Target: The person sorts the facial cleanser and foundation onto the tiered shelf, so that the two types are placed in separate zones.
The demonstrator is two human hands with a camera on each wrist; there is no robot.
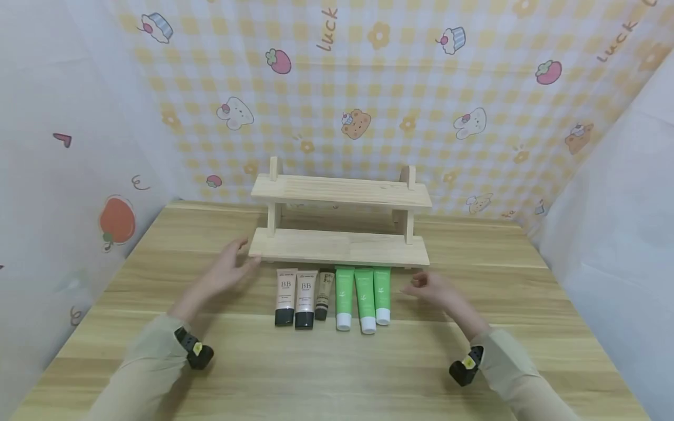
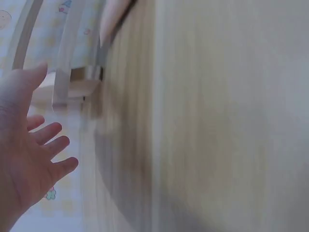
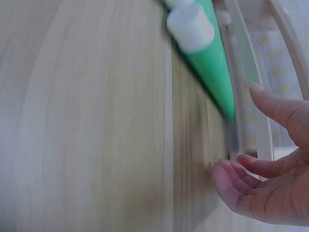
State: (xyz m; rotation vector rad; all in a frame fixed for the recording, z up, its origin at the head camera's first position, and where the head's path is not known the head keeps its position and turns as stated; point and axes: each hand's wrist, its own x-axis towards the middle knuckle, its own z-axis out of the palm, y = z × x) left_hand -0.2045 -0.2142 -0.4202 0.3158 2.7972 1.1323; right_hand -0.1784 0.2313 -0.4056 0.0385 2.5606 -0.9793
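A two-tier wooden shelf [image 1: 337,244] stands toward the back of the table. In front of it lie two beige BB cream tubes [image 1: 305,295] with black caps, a small brown tube [image 1: 324,292] and three green tubes [image 1: 364,295] with white caps. My left hand [image 1: 226,275] is at the lower tier's left end, fingers spread, holding nothing; the left wrist view shows the hand [image 2: 29,150] beside the shelf's boards. At the right end, my right hand [image 1: 434,289] is beside the rightmost green tube, fingers loosely bent; in the right wrist view a green tube [image 3: 212,67] lies past the fingertips.
The wood-grain table [image 1: 337,374] extends in front of the tubes and to both sides. Behind the shelf hangs a yellow checked cloth [image 1: 337,88] with cartoon prints. White cloth [image 1: 621,175] covers the sides.
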